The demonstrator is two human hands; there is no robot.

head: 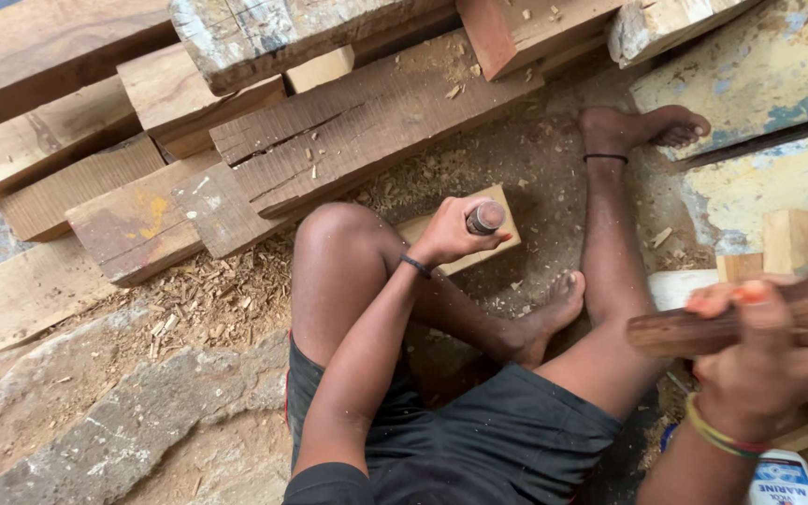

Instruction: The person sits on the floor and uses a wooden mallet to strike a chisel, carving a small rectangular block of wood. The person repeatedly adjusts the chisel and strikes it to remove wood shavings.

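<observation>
My left hand (451, 229) is closed around the round wooden handle of a chisel (484, 218), held upright on a small pale wood block (497, 245) on the ground between my legs. My right hand (764, 360), blurred and raised at the right, grips a dark wooden mallet (694, 332) held sideways. I sit on the ground in dark shorts, bare feet out, one foot (554, 313) just below the block.
Rough planks and beams (367, 122) are stacked across the top and left. Wood chips (208, 299) litter the ground. A rock slab (123, 411) lies at lower left. Painted boards (759, 84) and small blocks stand at right, a white container (783, 482) at bottom right.
</observation>
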